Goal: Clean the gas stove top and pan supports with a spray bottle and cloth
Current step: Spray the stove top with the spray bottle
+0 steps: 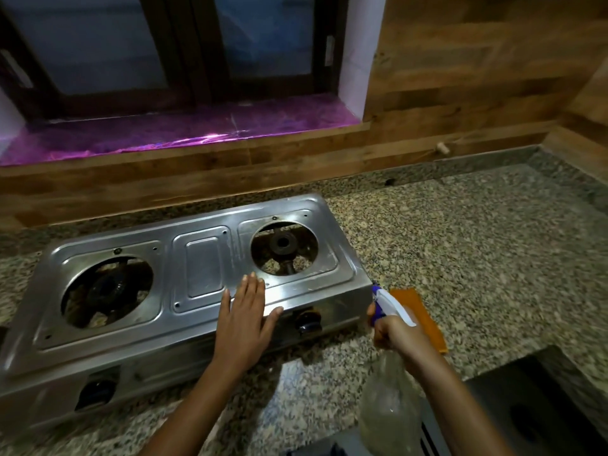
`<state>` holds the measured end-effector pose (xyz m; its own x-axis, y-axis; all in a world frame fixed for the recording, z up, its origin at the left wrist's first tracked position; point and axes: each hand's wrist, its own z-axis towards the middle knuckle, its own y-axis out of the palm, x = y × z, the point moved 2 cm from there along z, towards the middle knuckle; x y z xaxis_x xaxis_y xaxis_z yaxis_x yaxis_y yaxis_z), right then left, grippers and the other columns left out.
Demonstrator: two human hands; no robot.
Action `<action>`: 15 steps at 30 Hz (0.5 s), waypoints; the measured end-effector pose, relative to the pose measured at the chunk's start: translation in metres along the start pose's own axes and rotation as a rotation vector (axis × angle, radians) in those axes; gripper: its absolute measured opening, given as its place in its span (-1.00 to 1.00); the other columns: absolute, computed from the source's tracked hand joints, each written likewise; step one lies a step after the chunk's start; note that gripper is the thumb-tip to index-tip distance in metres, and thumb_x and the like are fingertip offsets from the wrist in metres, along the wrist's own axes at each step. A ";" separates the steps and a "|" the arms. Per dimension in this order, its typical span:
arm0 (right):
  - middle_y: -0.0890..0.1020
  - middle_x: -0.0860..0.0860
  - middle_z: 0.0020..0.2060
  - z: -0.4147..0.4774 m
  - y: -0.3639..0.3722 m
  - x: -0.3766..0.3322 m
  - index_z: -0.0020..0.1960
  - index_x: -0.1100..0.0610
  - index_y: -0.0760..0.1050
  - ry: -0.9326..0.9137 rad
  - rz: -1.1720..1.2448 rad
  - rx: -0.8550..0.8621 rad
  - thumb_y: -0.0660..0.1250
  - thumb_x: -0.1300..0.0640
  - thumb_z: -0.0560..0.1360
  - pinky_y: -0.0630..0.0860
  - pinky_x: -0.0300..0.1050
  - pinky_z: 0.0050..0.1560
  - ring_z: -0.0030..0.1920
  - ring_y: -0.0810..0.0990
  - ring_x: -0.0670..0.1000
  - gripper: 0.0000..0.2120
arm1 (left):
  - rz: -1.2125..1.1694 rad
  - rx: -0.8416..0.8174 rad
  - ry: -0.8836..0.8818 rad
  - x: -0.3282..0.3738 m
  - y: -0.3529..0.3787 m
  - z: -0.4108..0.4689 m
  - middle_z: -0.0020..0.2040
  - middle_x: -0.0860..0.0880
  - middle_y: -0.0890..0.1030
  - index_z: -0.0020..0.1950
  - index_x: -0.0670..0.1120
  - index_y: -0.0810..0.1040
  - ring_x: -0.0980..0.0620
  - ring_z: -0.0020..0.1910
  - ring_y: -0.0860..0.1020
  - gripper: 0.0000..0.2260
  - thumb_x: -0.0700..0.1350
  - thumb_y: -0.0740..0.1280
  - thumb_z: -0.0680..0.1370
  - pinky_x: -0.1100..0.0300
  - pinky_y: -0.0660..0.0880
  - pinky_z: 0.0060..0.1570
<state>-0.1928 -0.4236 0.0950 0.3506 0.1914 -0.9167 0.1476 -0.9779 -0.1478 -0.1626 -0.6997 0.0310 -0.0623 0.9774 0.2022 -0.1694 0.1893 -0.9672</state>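
The steel gas stove stands on the speckled stone table, turned a little, with its knobs toward the person. The left hand rests flat on the stove top near the front edge, at about 7 o'clock from the right burner. Its grip is apart: the fingers are straight and spread, and they hold nothing.

The right hand is at about 4 o'clock from the stove, just beside its front right corner. Its grip is clamped around the neck of the spray bottle, under the white and blue head. The head points to 11 o'clock, toward the stove, and the clear body hangs down toward the person.

The orange cloth lies flat on the table at 3 o'clock from the stove corner, partly hidden behind the bottle head and the right hand. A dark knob on the stove front sits between the two hands.
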 end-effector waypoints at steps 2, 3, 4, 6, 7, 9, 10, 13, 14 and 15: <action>0.35 0.12 -0.43 0.000 -0.008 -0.004 -0.31 0.21 0.37 -0.062 -0.012 -0.011 0.18 0.33 0.04 0.19 -0.19 -0.49 -0.46 0.26 0.02 -0.77 | -0.018 -0.007 0.012 0.011 0.002 0.003 0.58 -0.07 0.18 0.57 -0.10 0.21 0.01 0.58 0.05 -0.28 0.32 -0.22 0.58 -0.07 -0.08 0.52; 0.33 0.13 -0.44 0.001 -0.011 -0.004 -0.34 0.21 0.34 -0.083 -0.006 -0.001 0.19 0.33 0.03 0.17 -0.18 -0.48 -0.46 0.24 0.02 -0.80 | -0.030 -0.013 0.016 0.016 0.003 0.005 0.59 -0.06 0.15 0.58 -0.09 0.18 0.02 0.58 0.02 -0.28 0.32 -0.22 0.58 -0.07 -0.09 0.52; 0.29 0.14 -0.44 0.003 -0.014 -0.005 -0.36 0.20 0.29 -0.094 0.000 0.018 0.19 0.32 0.03 0.14 -0.17 -0.47 -0.46 0.21 0.03 -0.81 | -0.040 -0.018 0.021 0.021 0.004 0.007 0.59 -0.05 0.13 0.58 -0.08 0.16 0.03 0.58 0.00 -0.27 0.33 -0.24 0.58 -0.07 -0.09 0.52; 0.23 0.14 -0.44 0.011 -0.025 -0.005 -0.40 0.16 0.21 -0.099 0.020 0.038 0.20 0.31 0.02 0.12 -0.13 -0.43 -0.42 0.17 0.04 -0.79 | -0.036 -0.015 0.034 0.032 0.006 0.011 0.59 -0.05 0.13 0.58 -0.08 0.15 0.02 0.58 0.00 -0.24 0.35 -0.30 0.56 -0.06 -0.12 0.52; 0.23 0.14 -0.44 0.014 -0.032 -0.007 -0.42 0.13 0.21 -0.100 0.038 0.036 0.20 0.31 0.02 0.14 -0.10 -0.39 -0.41 0.18 0.05 -0.79 | -0.030 -0.013 0.038 0.037 0.007 0.012 0.60 -0.05 0.12 0.58 -0.08 0.15 0.02 0.58 0.00 -0.23 0.35 -0.31 0.56 -0.04 -0.15 0.51; 0.35 0.09 -0.45 0.022 -0.045 -0.015 -0.41 0.12 0.32 -0.092 0.083 0.057 0.19 0.35 0.04 0.26 -0.09 -0.32 -0.43 0.29 0.05 -0.81 | -0.015 -0.018 0.038 0.042 0.009 0.015 0.60 -0.04 0.09 0.59 -0.08 0.12 0.02 0.59 -0.03 -0.25 0.34 -0.29 0.57 -0.03 -0.17 0.51; 0.44 0.06 -0.41 0.026 -0.055 -0.021 -0.36 0.12 0.41 -0.093 0.102 0.091 0.18 0.36 0.05 0.30 -0.13 -0.32 -0.43 0.35 0.03 -0.78 | -0.010 -0.021 0.033 0.045 0.011 0.017 0.60 -0.04 0.09 0.59 -0.08 0.12 0.03 0.59 -0.03 -0.26 0.34 -0.26 0.57 -0.03 -0.15 0.52; 0.56 0.02 -0.24 0.043 -0.082 -0.039 -0.12 0.10 0.57 -0.191 0.065 0.174 0.27 0.36 0.20 0.34 -0.20 -0.38 -0.33 0.45 -0.01 -0.69 | -0.002 -0.010 -0.005 0.050 0.014 0.019 0.59 -0.06 0.15 0.58 -0.10 0.17 0.01 0.58 0.03 -0.29 0.32 -0.20 0.59 -0.07 -0.05 0.51; 0.57 0.01 -0.20 0.051 -0.090 -0.044 -0.04 0.09 0.58 -0.234 0.056 0.195 0.28 0.39 0.28 0.36 -0.19 -0.35 -0.29 0.47 -0.02 -0.67 | -0.003 -0.007 -0.023 0.052 0.015 0.019 0.58 -0.06 0.18 0.57 -0.11 0.19 -0.01 0.58 0.06 -0.30 0.30 -0.17 0.60 -0.08 -0.01 0.51; 0.58 -0.02 -0.17 0.059 -0.096 -0.048 0.03 0.08 0.58 -0.278 0.055 0.221 0.28 0.42 0.35 0.39 -0.20 -0.33 -0.25 0.49 -0.04 -0.64 | 0.000 0.001 -0.038 0.052 0.015 0.019 0.57 -0.07 0.21 0.56 -0.11 0.21 -0.02 0.57 0.09 -0.32 0.29 -0.15 0.60 -0.10 0.03 0.51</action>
<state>-0.2787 -0.3440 0.1315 0.0831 0.1381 -0.9869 -0.0782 -0.9864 -0.1446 -0.1874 -0.6474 0.0304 -0.0995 0.9732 0.2074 -0.1704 0.1887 -0.9671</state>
